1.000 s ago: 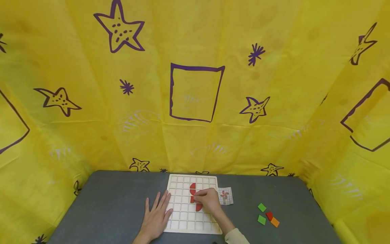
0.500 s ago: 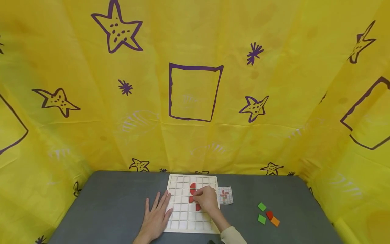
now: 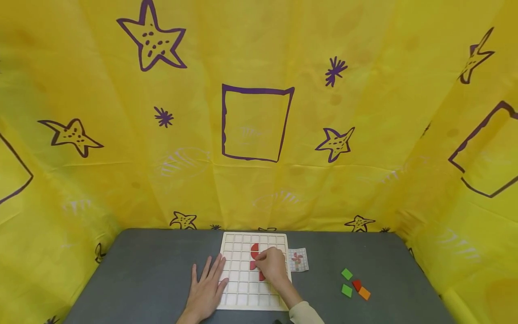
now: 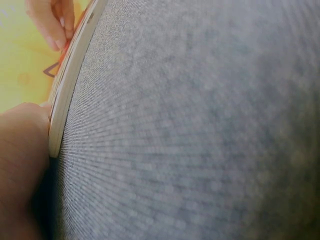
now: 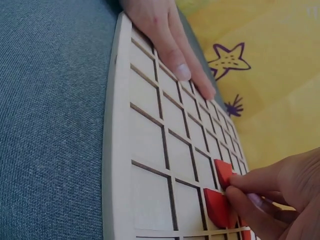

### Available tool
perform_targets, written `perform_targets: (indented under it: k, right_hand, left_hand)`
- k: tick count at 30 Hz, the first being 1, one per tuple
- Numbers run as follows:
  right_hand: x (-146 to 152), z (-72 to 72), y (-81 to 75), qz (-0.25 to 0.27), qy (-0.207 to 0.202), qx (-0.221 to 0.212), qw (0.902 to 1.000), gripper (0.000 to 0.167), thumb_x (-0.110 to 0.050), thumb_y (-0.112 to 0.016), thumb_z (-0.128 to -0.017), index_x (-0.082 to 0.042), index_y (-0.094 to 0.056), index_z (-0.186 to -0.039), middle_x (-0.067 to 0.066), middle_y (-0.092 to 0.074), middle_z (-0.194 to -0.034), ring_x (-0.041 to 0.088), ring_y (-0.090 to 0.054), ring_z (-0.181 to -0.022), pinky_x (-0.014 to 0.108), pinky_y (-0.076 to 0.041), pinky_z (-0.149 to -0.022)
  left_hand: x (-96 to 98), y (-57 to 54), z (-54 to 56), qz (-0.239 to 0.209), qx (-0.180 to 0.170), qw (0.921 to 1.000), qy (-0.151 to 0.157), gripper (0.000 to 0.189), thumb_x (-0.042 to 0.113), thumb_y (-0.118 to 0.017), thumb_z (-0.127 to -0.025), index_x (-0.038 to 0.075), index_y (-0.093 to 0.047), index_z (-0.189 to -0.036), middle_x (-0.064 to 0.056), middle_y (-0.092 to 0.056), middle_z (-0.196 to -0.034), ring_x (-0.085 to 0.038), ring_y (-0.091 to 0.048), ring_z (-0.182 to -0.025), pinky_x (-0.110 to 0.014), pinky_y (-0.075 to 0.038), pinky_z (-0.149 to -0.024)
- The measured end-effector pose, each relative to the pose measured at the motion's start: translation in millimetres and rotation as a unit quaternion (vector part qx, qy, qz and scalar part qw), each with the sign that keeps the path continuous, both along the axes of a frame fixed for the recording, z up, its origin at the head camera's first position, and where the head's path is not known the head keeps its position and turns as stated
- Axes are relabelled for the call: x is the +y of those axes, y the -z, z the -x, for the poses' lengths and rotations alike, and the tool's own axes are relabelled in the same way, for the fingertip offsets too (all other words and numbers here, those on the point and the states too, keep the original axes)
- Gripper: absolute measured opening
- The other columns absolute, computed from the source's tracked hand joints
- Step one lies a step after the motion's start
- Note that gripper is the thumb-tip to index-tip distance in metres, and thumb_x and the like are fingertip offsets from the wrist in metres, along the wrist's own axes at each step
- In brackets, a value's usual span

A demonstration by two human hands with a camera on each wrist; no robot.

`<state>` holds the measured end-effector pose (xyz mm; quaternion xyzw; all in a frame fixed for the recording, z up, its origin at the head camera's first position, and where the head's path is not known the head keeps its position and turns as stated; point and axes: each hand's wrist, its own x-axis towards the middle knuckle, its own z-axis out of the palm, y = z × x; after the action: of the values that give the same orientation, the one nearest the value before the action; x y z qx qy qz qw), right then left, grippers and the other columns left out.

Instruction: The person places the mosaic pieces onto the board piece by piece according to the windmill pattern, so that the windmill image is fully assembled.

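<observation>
A pale gridded board (image 3: 243, 288) lies on the dark table. My left hand (image 3: 206, 288) rests on its left edge with fingers spread straight; the left wrist view shows only part of this hand (image 4: 22, 145). Over the middle of the board, my right hand (image 3: 272, 265) pinches a small red piece (image 3: 252, 265) between thumb and fingertips. In the right wrist view this red piece (image 5: 223, 171) looks slightly tilted, and the fingers partly hide it. Beside it on the board sits a curved red piece (image 5: 216, 207). Farther up the board are more red pieces (image 3: 255, 247).
A small printed card (image 3: 298, 259) with a red pinwheel-like pattern lies at the board's right edge. Farther right on the table are two green tiles (image 3: 346, 290), a red piece (image 3: 356, 285) and an orange tile (image 3: 364, 293). A yellow patterned cloth (image 3: 259, 189) stands behind.
My right hand has shifted slightly left, and the pinched red piece has moved a little left with it. My left hand stays in place on the board.
</observation>
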<state>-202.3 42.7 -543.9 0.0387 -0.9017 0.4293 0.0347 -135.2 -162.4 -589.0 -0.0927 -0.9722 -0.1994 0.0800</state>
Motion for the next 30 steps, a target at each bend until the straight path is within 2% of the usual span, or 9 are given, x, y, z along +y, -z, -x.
perform_targets:
  k: [6,8,18,25,30]
  right_hand:
    - [-1.0,-1.2,1.8,-0.008,0.006,-0.002,1.0,0.01,0.0,-0.081,-0.072,-0.006,-0.075,-0.067,-0.002,-0.067,-0.062,0.008,-0.055,-0.059,0.022,-0.044,-0.044]
    - [-1.0,-1.9,2.1,-0.006,0.006,-0.003,1.0,0.01,0.0,-0.08,-0.072,-0.005,-0.075,-0.067,-0.001,-0.067,-0.062,0.009,-0.055,-0.059,0.022,-0.045,-0.044]
    - [-1.7,-4.5,0.5,0.016,-0.019,-0.028,0.9993,0.007,0.001,-0.081,-0.073,-0.005,-0.077,-0.07,-0.002,-0.067,-0.064,0.007,-0.055,-0.055,0.022,-0.045,-0.046]
    - [-4.0,-5.4,3.1,0.03,-0.048,-0.009,0.9983,0.007,0.0,-0.081,-0.072,-0.004,-0.077,-0.071,-0.002,-0.069,-0.065,0.006,-0.056,-0.06,0.022,-0.046,-0.052]
    - [-4.4,-6.3,3.0,0.037,-0.052,-0.005,0.998,0.005,0.001,-0.08,-0.073,-0.003,-0.077,-0.074,-0.001,-0.069,-0.066,0.008,-0.058,-0.062,0.023,-0.048,-0.054]
  left_hand:
    - [-0.1,5.6,-0.7,-0.015,0.038,0.9992,0.007,0.055,0.038,-0.05,-0.101,0.008,-0.043,-0.147,-0.01,-0.04,-0.153,-0.041,-0.031,-0.14,-0.07,-0.003,-0.109]
    - [-0.1,6.0,-0.5,-0.014,0.04,0.9991,0.007,0.055,0.038,-0.049,-0.101,0.008,-0.043,-0.147,-0.01,-0.04,-0.153,-0.041,-0.031,-0.141,-0.07,-0.003,-0.109]
    - [0.0,-1.1,-0.5,-0.001,-0.017,0.9998,-0.003,0.058,0.041,-0.046,-0.102,0.01,-0.039,-0.151,-0.007,-0.033,-0.158,-0.038,-0.025,-0.145,-0.068,-0.001,-0.11]
    - [0.0,1.0,0.1,0.005,-0.015,0.9999,-0.006,0.058,0.041,-0.046,-0.102,0.011,-0.039,-0.151,-0.006,-0.033,-0.158,-0.037,-0.025,-0.145,-0.068,-0.001,-0.11]
    - [-0.2,0.5,0.2,0.008,-0.015,0.9998,-0.006,0.057,0.041,-0.046,-0.102,0.011,-0.039,-0.151,-0.006,-0.034,-0.157,-0.037,-0.025,-0.145,-0.068,-0.002,-0.11]
